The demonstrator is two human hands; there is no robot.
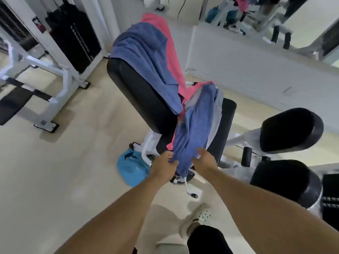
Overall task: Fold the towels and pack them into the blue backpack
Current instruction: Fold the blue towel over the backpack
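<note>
Both hands, left hand (166,165) and right hand (205,159), pinched the near end of a bunched blue towel (196,125) over the bench (139,92). The blue backpack (132,167) lay on the floor beside it, apparently unpacked. Farther off, another blue towel (146,57) and a pink towel (170,57) lay draped, unfolded; most work remained.

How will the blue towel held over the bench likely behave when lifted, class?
Probably floppy: the blue towel sags in folds between the hands, left and right. Likely light, since fingertip grips carry it. It may drag the pink towel beneath along.
</note>
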